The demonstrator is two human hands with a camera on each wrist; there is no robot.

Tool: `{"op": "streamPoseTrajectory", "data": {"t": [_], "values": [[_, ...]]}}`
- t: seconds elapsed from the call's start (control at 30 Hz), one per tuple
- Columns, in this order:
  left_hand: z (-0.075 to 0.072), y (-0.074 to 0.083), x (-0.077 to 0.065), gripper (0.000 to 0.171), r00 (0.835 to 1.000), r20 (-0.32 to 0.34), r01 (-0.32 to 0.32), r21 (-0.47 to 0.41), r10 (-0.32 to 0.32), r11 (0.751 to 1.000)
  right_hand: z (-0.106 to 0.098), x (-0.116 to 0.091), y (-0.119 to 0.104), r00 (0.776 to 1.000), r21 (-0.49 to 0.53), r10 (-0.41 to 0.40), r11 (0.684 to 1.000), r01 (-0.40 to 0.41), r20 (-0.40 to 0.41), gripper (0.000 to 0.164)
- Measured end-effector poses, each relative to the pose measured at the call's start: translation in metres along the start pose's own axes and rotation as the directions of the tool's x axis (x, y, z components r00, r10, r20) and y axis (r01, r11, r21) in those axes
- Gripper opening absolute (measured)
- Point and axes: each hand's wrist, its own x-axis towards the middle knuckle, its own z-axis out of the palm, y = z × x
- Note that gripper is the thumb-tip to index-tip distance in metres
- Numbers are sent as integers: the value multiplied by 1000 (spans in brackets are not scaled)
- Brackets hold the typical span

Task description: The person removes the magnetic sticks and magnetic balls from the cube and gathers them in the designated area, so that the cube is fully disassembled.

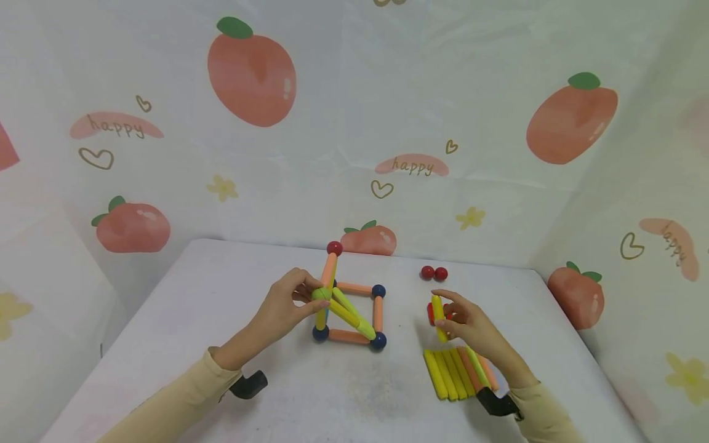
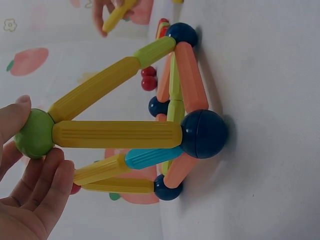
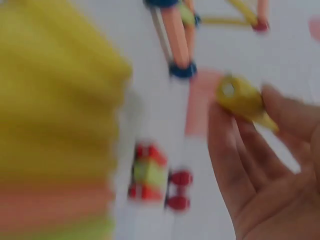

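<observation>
My left hand (image 1: 279, 304) pinches a green ball (image 2: 34, 134) at a raised corner of a stick-and-ball frame. From that ball a yellow stick (image 2: 117, 134) runs to a dark blue ball (image 2: 204, 134) on the table, and a yellow and light-green pair slants to another blue ball (image 1: 378, 341). Orange sticks (image 1: 349, 336) join the blue balls along the base. A red ball (image 1: 335, 248) tops the back of the frame. To the right, my right hand (image 1: 469, 321) holds a loose yellow stick (image 1: 439, 317) between thumb and fingers, above the table.
Several sticks, yellow, orange and light green, lie side by side in a row (image 1: 447, 375) below my right hand. Two red balls (image 1: 434, 272) sit together farther back. Red and light-green pieces (image 3: 148, 172) lie near them. A fruit-patterned cloth (image 1: 310, 184) hangs behind the table.
</observation>
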Motion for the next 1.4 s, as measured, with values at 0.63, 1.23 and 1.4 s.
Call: {"op": "streamPoseTrajectory", "data": {"t": [0.63, 1.23, 1.4], "values": [[-1, 0, -2, 32, 1000, -10, -1, -3, 1, 1000, -70, -45, 78, 945, 25, 291, 954, -298, 149, 52], [0, 1, 0, 32, 1000, 5, 23, 3, -23, 1000, -65, -44, 88, 938, -63, 285, 959, -278, 197, 49], [-1, 3, 1, 32, 999, 21, 44, 8, -44, 999, -66, -43, 81, 938, -115, 309, 949, -293, 157, 50]]}}
